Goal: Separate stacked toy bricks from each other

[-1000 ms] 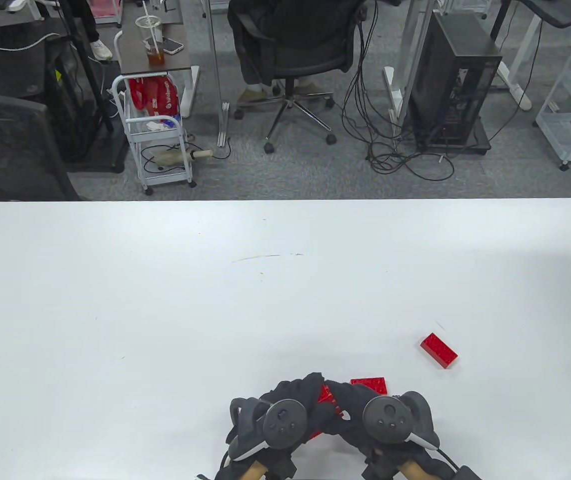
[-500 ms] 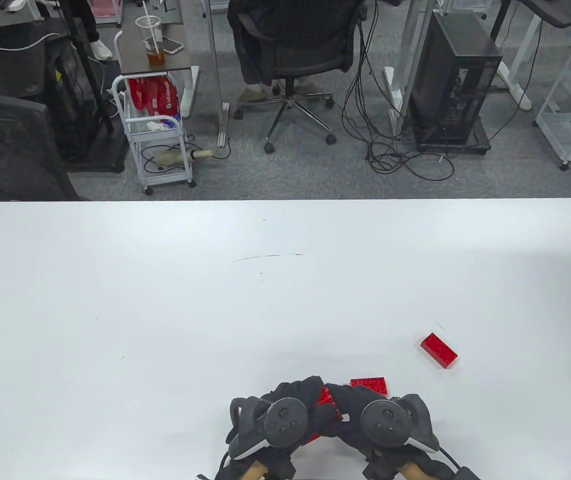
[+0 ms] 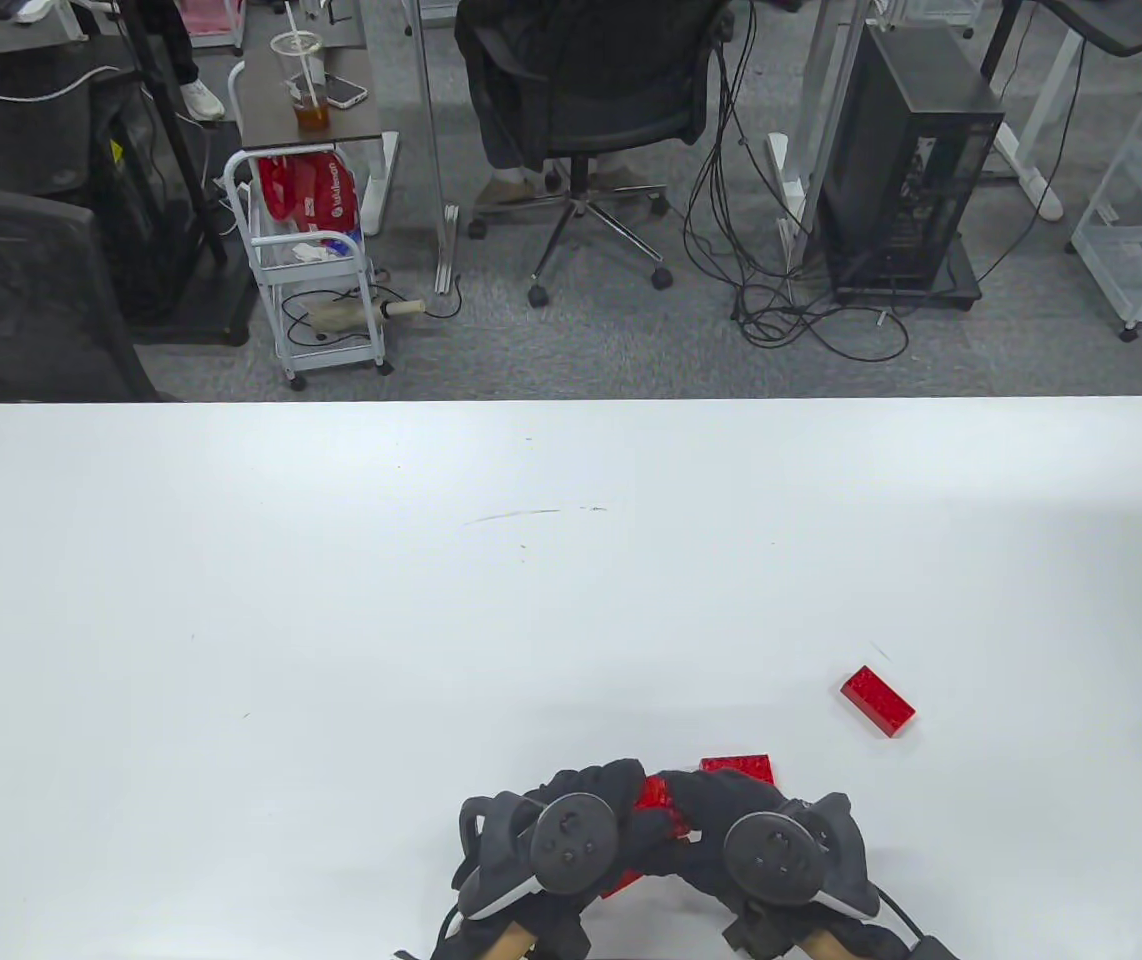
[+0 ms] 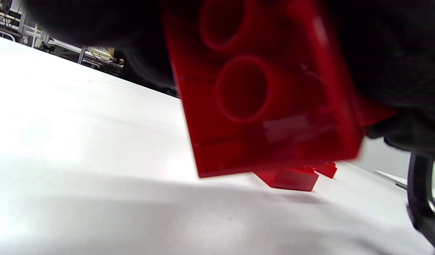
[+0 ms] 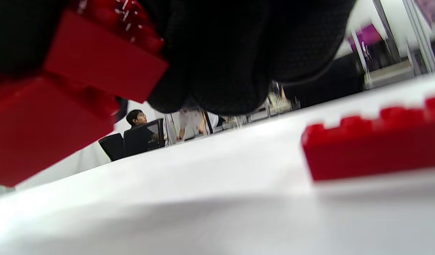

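Table view: left hand (image 3: 571, 835) and right hand (image 3: 761, 840) together at near edge of white table (image 3: 331, 600), fingers meeting over a stack of red toy bricks (image 3: 653, 800), mostly hidden under black gloves. Both hands gripping the stack, left from the left side, right from the right. Trackers on hand backs cover the knuckles.

Flat red brick (image 3: 739, 768) lying on table just beyond right hand, studs up. Second loose red brick (image 3: 878, 700) farther right, well apart, set at an angle.

Left wrist view, not seen from above: hollow underside of held stack (image 4: 259, 92) with two round tubes, lifted clear of tabletop, shadow beneath. Flat brick (image 4: 290, 179) low behind it, second loose brick (image 4: 327, 170) peeking past.

Right wrist view: two held bricks tilted against each other, upper one (image 5: 104, 60) angled off lower one (image 5: 44, 124); whether fully apart cannot be told. Gloved fingers (image 5: 231, 53) wrapped around upper brick. Flat brick (image 5: 376, 145) close at right, studs in a row.
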Available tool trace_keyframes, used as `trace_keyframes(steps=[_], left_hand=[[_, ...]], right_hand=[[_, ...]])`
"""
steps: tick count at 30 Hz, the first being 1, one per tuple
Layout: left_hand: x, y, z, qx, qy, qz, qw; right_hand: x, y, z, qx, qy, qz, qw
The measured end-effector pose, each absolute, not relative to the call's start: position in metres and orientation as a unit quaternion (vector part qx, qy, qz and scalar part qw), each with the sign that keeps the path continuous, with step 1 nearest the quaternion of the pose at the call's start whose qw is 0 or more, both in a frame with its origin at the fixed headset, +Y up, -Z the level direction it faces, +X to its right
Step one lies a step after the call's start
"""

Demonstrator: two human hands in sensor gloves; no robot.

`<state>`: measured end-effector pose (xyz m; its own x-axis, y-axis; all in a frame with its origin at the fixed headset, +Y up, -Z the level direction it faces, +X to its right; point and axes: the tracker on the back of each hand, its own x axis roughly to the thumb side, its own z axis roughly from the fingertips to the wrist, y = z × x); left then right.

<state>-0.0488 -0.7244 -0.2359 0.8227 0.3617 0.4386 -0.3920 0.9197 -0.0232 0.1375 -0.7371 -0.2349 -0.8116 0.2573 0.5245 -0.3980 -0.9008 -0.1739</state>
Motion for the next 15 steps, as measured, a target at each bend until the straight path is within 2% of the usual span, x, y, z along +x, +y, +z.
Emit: trace_keyframes(steps=[4,15], left_hand=[[-0.0501,-0.7247,-0.237,0.023,-0.228,0.213,0.95],[-0.0537,-0.7242,-0.2398,0.02,-0.221,0.229,0.948]], right_hand=[[0.14,-0.7388,-0.2357,0.253,-0.114,0.938,0.208],[0.1393,-0.7327,-0.2341,0.259,-0.133,0.943,0.161]])
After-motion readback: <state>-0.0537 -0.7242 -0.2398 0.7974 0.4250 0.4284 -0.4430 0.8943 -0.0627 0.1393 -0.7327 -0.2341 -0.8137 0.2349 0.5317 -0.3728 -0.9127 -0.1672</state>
